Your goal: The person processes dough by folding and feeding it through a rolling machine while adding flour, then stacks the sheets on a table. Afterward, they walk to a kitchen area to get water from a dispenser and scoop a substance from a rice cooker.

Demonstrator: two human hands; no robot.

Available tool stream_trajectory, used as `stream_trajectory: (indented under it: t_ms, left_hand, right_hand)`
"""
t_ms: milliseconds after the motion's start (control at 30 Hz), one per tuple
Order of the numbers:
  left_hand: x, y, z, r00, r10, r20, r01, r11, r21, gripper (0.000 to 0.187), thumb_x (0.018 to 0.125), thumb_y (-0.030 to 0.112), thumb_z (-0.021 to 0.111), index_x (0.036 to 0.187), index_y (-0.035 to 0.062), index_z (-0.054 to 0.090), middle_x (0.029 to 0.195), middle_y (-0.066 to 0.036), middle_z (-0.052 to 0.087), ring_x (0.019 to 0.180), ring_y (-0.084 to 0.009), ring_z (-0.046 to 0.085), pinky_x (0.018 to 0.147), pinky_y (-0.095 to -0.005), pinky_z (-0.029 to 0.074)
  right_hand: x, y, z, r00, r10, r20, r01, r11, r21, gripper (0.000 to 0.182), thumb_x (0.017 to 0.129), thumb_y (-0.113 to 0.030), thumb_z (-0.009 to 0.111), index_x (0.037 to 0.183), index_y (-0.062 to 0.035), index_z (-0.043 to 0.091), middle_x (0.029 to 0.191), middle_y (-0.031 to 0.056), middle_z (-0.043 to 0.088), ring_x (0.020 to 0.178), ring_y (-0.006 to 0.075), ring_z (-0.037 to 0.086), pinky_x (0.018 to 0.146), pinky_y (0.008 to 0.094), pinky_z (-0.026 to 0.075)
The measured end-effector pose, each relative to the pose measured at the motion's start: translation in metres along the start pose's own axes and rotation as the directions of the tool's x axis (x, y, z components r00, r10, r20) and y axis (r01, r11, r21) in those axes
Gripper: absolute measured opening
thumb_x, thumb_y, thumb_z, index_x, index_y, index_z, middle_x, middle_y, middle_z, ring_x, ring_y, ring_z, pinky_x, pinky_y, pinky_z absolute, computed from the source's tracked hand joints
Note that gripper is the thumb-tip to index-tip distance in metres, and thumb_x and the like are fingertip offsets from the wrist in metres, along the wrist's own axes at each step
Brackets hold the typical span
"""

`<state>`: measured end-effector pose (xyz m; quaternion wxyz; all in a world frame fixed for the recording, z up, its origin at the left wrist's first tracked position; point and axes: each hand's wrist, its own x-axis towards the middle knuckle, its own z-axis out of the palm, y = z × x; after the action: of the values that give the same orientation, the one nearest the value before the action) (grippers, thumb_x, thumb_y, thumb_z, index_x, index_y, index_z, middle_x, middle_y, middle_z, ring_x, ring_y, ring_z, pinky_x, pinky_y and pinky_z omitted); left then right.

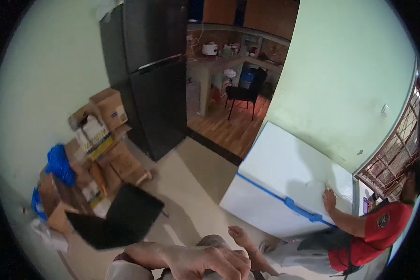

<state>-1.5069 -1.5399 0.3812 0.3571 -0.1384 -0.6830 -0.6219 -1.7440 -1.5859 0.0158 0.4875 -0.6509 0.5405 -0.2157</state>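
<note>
Between cartons (109, 108) and white freezer (284, 163), open floor (196, 186), black chair (130, 214) at its edge, our near hand (212, 262) curled, whether gripping we cannot tell.

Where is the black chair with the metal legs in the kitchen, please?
In the head view, it stands upper centre, on the wooden floor beyond the tall dark fridge, before the counter.

Black fridge (156, 79), white freezer (284, 168), red shirt (387, 231)
</note>
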Motion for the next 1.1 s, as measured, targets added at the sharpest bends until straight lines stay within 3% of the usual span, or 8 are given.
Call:
stream_trajectory:
  t_ms: [100, 200, 400, 533, 700, 800, 933, 1100]
  left_hand:
    - [0.004, -0.026, -0.129, 0.975, 0.218, -0.044, -0.217, 0.976, 0.026, 0.032, 0.083, 0.034, 0.059, 0.076, 0.0030, 0.064, 0.065, -0.007, 0.051, 0.055, -0.0205, 0.044, 0.053, -0.0338, 0.034]
    - [0.015, -0.061, -0.260, 0.933, 0.356, 0.058, -0.361, 0.919, 0.157, 0.026, 0.083, 0.027, 0.059, 0.081, 0.0015, 0.064, 0.060, -0.005, 0.049, 0.043, -0.0150, 0.039, 0.042, -0.0302, 0.031]
    - [0.007, -0.037, -0.504, 0.926, -0.294, -0.237, 0.328, 0.938, 0.115, 0.038, 0.088, 0.027, 0.060, 0.117, 0.0041, 0.052, 0.098, -0.006, 0.059, 0.084, -0.0153, 0.055, 0.074, -0.0284, 0.044]
    - [-0.070, -0.049, -0.679, 0.369, -0.294, -0.882, 0.819, 0.551, 0.159, 0.033, 0.088, 0.023, 0.062, 0.114, 0.0046, 0.055, 0.100, -0.006, 0.062, 0.092, -0.0153, 0.059, 0.081, -0.0297, 0.047]
    - [-0.240, -0.117, -0.893, -0.043, -0.110, -0.993, 0.668, 0.736, -0.110, 0.019, 0.084, 0.008, 0.063, 0.103, 0.0027, 0.061, 0.092, -0.003, 0.063, 0.085, -0.0129, 0.060, 0.075, -0.0282, 0.048]
    - [-0.285, -0.166, -1.027, -0.120, -0.143, -0.982, 0.439, 0.880, -0.182, 0.019, 0.083, 0.006, 0.064, 0.102, 0.0037, 0.061, 0.091, -0.003, 0.062, 0.084, -0.0124, 0.059, 0.074, -0.0292, 0.048]
    - [-0.168, -0.167, -1.168, 0.116, -0.113, -0.987, 0.795, 0.607, 0.024, 0.022, 0.085, 0.011, 0.063, 0.105, 0.0042, 0.060, 0.094, -0.005, 0.063, 0.084, -0.0153, 0.060, 0.077, -0.0304, 0.049]
    - [-0.105, -0.202, -1.337, 0.132, -0.129, -0.983, 0.854, 0.518, 0.046, 0.027, 0.089, 0.014, 0.058, 0.113, 0.0023, 0.055, 0.091, -0.005, 0.060, 0.083, -0.0146, 0.058, 0.078, -0.0312, 0.048]
  right_hand:
    - [0.097, -0.005, -0.002, 0.994, -0.109, -0.019, 0.110, 0.993, 0.039, 0.033, 0.090, -0.023, 0.059, 0.115, -0.0030, 0.058, 0.105, 0.0125, 0.065, 0.098, 0.0210, 0.061, 0.081, 0.0342, 0.049]
    - [0.209, -0.085, -0.043, 0.971, 0.108, 0.215, -0.177, 0.925, 0.337, 0.035, 0.087, -0.018, 0.061, 0.119, -0.0044, 0.057, 0.112, 0.0133, 0.062, 0.105, 0.0202, 0.057, 0.091, 0.0306, 0.044]
    - [0.467, -0.208, -0.136, 0.941, -0.315, 0.123, 0.332, 0.930, -0.157, 0.042, 0.090, -0.031, 0.056, 0.122, -0.0037, 0.053, 0.110, 0.0223, 0.061, 0.102, 0.0339, 0.060, 0.086, 0.0388, 0.046]
    - [0.619, -0.286, -0.175, 0.911, -0.396, 0.114, 0.406, 0.910, -0.082, 0.038, 0.087, -0.019, 0.059, 0.119, -0.0002, 0.054, 0.111, 0.0197, 0.061, 0.101, 0.0292, 0.060, 0.085, 0.0350, 0.046]
    - [0.847, -0.284, -0.183, 0.874, -0.395, 0.282, 0.448, 0.880, -0.158, 0.039, 0.090, -0.020, 0.057, 0.123, -0.0018, 0.050, 0.112, 0.0176, 0.061, 0.101, 0.0264, 0.061, 0.086, 0.0346, 0.047]
    - [0.998, -0.236, -0.164, 0.827, -0.471, 0.306, 0.558, 0.752, -0.351, 0.037, 0.092, -0.024, 0.053, 0.124, -0.0055, 0.051, 0.111, 0.0158, 0.061, 0.099, 0.0261, 0.061, 0.087, 0.0357, 0.047]
    - [1.128, -0.311, -0.222, 0.893, -0.042, 0.449, 0.236, 0.892, -0.385, 0.040, 0.096, -0.033, 0.044, 0.126, -0.0066, 0.050, 0.113, 0.0137, 0.059, 0.103, 0.0251, 0.057, 0.096, 0.0364, 0.041]
    - [1.343, -0.297, -0.297, 0.969, -0.119, 0.218, 0.207, 0.874, -0.440, 0.043, 0.094, -0.033, 0.047, 0.127, -0.0063, 0.048, 0.115, 0.0146, 0.057, 0.105, 0.0261, 0.056, 0.096, 0.0372, 0.041]
